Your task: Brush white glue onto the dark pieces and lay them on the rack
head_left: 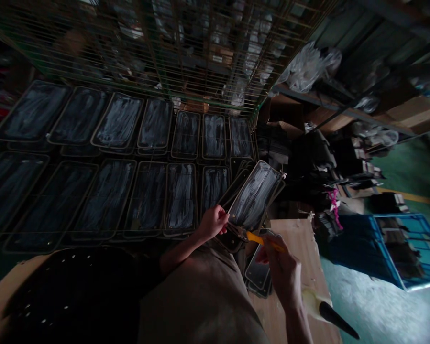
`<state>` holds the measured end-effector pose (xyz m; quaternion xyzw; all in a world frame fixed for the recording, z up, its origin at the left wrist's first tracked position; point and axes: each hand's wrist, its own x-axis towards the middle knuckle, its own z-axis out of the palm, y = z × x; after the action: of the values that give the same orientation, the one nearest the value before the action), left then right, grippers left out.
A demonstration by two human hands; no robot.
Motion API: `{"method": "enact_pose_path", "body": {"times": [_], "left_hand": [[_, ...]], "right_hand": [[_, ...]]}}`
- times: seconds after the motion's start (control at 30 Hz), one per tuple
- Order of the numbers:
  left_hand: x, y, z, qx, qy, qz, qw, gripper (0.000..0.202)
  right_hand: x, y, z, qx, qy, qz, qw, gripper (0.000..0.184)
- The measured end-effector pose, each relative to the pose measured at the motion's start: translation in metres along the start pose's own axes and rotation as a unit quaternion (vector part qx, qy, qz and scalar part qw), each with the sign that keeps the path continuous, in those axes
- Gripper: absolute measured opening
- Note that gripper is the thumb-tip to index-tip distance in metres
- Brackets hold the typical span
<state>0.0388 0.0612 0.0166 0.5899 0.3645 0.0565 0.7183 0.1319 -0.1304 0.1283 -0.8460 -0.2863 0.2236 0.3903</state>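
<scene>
Panel [254,196], dark and white-smeared, pinched at its lower corner by the left hand [213,222]; right hand [281,267] clamped on an orange-handled brush [261,239].

Before you lie rows of dark rectangular white-smeared panels [181,196] below a green wire rack [164,57]; a blue wire crate [428,253] sits on your right.

Dim workshop: wire racks [157,43], rows of glue-smeared panels [117,122], cartons [412,112].
</scene>
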Motion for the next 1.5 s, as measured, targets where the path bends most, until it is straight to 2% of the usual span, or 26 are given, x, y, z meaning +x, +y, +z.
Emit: {"method": "enact_pose_path", "body": {"times": [0.07,0.13,0.23,0.3,0.37,0.5,0.57,0.67,0.77,0.87,0.9,0.97,1.03,1.07,1.13,1.23,1.3,1.37,1.43,1.5], "left_hand": [[0.0,-0.001,-0.001,-0.005,-0.004,-0.002,1.0,0.019],[0.001,-0.001,-0.001,-0.01,-0.009,0.003,1.0,0.018],[0.001,0.001,-0.002,-0.007,-0.007,0.001,1.0,0.014],[0.001,0.003,-0.002,0.009,-0.004,-0.009,1.0,0.012],[0.002,0.005,-0.003,0.019,-0.002,-0.021,1.0,0.01],[0.002,0.003,-0.004,0.018,-0.005,-0.011,1.0,0.009],[0.001,0.001,-0.004,0.013,-0.009,-0.002,1.0,0.009],[0.0,0.001,-0.003,0.012,-0.008,-0.014,1.0,0.009],[-0.002,0.007,-0.002,0.052,0.002,-0.028,0.998,0.01],[-0.004,0.016,-0.002,0.141,0.024,-0.017,0.99,0.014],[-0.005,0.02,-0.001,0.176,0.038,-0.006,0.984,0.014],[-0.006,0.025,0.0,0.236,0.063,0.024,0.969,0.012],[-0.007,0.027,0.001,0.26,0.081,0.049,0.961,0.009],[-0.007,0.028,0.002,0.256,0.087,0.057,0.961,0.008],[-0.006,0.031,0.003,0.215,0.081,0.069,0.971,0.008],[-0.006,0.046,0.004,0.086,0.017,0.097,0.991,0.016],[-0.006,0.061,0.005,-0.014,-0.047,0.115,0.992,0.022],[-0.005,0.074,0.006,-0.072,-0.085,0.115,0.987,0.026],[-0.003,0.078,0.006,-0.08,-0.087,0.107,0.987,0.029],[-0.001,0.071,0.005,-0.081,-0.067,0.08,0.991,0.033]], "right_hand": [[0.011,-0.004,0.004,0.025,0.006,0.001,1.0,0.029],[0.027,-0.004,0.009,0.041,0.045,-0.007,0.998,0.03],[0.051,0.0,0.021,0.023,0.119,-0.026,0.992,0.031],[0.058,0.003,0.031,0.003,0.127,-0.036,0.991,0.031],[0.053,0.004,0.04,-0.008,0.102,-0.044,0.994,0.03],[0.022,0.001,0.047,0.012,0.06,-0.025,0.998,0.025],[0.012,0.002,0.043,0.041,0.045,-0.006,0.998,0.024],[0.017,0.008,0.03,0.061,0.055,0.013,0.997,0.027],[0.036,0.02,0.013,0.041,0.131,0.02,0.99,0.033],[0.048,0.03,0.002,0.0,0.206,0.0,0.978,0.035],[0.049,0.033,0.001,-0.009,0.208,-0.009,0.978,0.034],[0.048,0.038,0.001,-0.005,0.171,-0.026,0.985,0.032],[0.047,0.042,-0.001,0.012,0.148,-0.03,0.988,0.032],[0.048,0.044,-0.003,0.021,0.161,-0.028,0.986,0.033],[0.051,0.045,-0.011,0.035,0.232,-0.019,0.972,0.036],[0.058,0.046,-0.027,0.059,0.304,-0.022,0.951,0.037],[0.062,0.046,-0.037,0.06,0.327,-0.034,0.943,0.038],[0.067,0.047,-0.043,0.063,0.345,-0.045,0.935,0.039],[0.075,0.048,-0.047,0.073,0.344,-0.05,0.935,0.04],[0.086,0.049,-0.047,0.069,0.321,-0.057,0.943,0.04]]}}
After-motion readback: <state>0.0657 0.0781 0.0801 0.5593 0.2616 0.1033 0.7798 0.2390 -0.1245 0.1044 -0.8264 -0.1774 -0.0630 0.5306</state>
